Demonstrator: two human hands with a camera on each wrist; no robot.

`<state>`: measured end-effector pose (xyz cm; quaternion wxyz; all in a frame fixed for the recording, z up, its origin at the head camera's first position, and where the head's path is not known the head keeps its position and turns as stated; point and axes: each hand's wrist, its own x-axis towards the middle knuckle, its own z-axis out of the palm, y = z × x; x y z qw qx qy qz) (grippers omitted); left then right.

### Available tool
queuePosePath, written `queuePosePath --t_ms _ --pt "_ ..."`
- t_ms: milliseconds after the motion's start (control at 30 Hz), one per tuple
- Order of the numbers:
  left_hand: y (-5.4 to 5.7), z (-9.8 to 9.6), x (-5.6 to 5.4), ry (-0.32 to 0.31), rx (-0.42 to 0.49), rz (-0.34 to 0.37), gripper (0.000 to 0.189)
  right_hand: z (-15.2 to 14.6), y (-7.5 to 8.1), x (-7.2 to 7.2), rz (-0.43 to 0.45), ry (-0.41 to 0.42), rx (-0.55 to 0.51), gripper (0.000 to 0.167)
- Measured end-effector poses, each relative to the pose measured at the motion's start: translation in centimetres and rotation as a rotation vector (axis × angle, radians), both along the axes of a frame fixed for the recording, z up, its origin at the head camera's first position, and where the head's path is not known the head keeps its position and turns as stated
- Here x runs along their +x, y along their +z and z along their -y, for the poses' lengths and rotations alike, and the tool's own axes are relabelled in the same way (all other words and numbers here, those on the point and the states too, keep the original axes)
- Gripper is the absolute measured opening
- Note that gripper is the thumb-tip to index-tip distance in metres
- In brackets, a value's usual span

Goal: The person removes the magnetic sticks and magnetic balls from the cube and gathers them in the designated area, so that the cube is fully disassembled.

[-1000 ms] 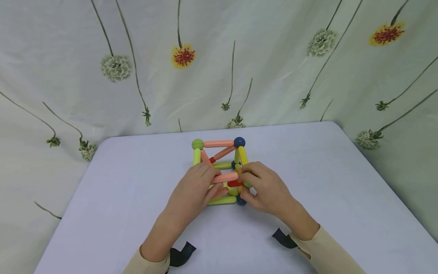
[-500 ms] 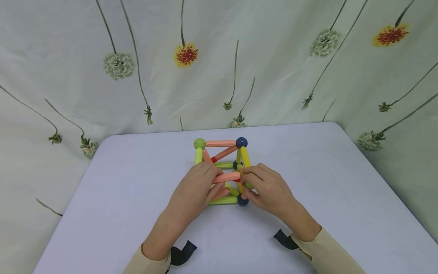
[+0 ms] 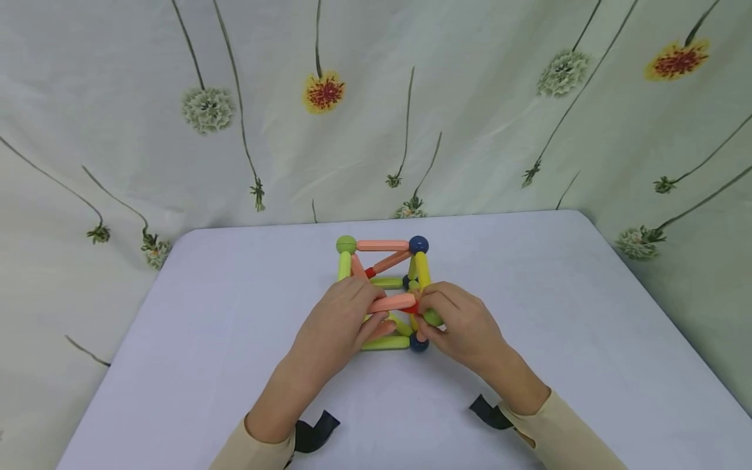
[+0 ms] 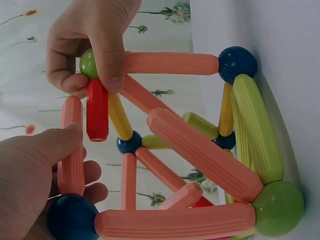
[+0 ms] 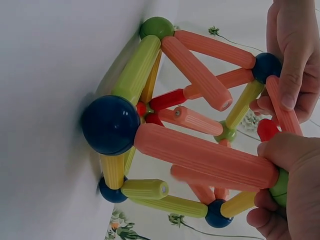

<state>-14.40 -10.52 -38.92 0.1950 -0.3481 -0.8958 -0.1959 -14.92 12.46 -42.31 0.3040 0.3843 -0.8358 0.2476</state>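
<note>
A frame of coloured rods and balls stands between the hands. In the head view, the left hand (image 3: 337,320) pinches a salmon rod (image 3: 393,302) along the frame's near upper edge. One end of that rod meets a blue ball (image 4: 74,217), as the left wrist view shows. The right hand (image 3: 464,320) grips a green ball (image 3: 433,317) at the near upper right corner. From this ball a short red rod (image 4: 97,112) sticks out, beside the salmon rod's free end. Whether those two rods touch, I cannot tell.
Behind the hands, the far side of the frame has a green ball (image 3: 346,245), a salmon rod (image 3: 383,245) and a blue ball (image 3: 419,245). Several rods inside it have loose ends. All stands on a white table (image 3: 247,274) before a flowered curtain (image 3: 470,117).
The right-hand fingers have shifted slightly, so more of the green ball shows. The red rod has moved up towards the salmon rod's end. The left hand keeps its hold.
</note>
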Motion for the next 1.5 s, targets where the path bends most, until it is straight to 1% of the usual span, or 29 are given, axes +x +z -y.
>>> queuePosePath --t_ms 167,233,333,433,500,633,800,1000,1100,1233,1500 --pt "0.0 -0.1 0.0 0.006 -0.008 0.001 0.032 0.1 -0.2 0.0 0.014 0.027 -0.057 0.045" --pt "-0.1 0.0 0.0 0.003 -0.006 -0.001 0.032 0.0 -0.3 0.0 0.016 0.042 -0.081 0.045" --pt "-0.1 0.0 0.0 -0.001 -0.003 -0.004 0.032 -0.1 -0.4 0.0 0.027 0.061 -0.11 0.042" --pt "-0.2 0.0 0.0 0.002 -0.005 -0.003 0.031 -0.2 -0.7 0.0 0.034 0.073 -0.128 0.031" --pt "-0.2 0.0 0.0 0.006 -0.007 0.0 0.03 -0.2 -0.9 0.0 0.03 0.078 -0.136 0.027" --pt "-0.1 0.0 0.0 0.008 -0.013 0.003 0.028 -0.2 -1.2 -0.1 0.022 0.086 -0.146 0.032" --pt "-0.2 0.0 0.0 -0.001 -0.007 0.005 0.027 -0.2 -1.4 -0.1 0.02 0.094 -0.162 0.032" --pt "-0.1 0.1 0.0 0.017 -0.033 0.007 0.025 -0.3 -1.3 0.0 0.047 0.118 -0.208 0.04" --pt "-0.1 0.1 0.0 0.016 -0.034 0.009 0.024 -0.4 -1.3 0.1 0.079 0.124 -0.217 0.034" --pt "0.0 0.1 0.0 0.008 -0.022 0.017 0.023 -0.6 -1.4 0.2 0.099 0.126 -0.204 0.024" --pt "0.0 0.2 0.1 -0.003 0.008 0.035 0.025 -0.7 -1.3 0.4 0.113 0.149 -0.209 0.026"
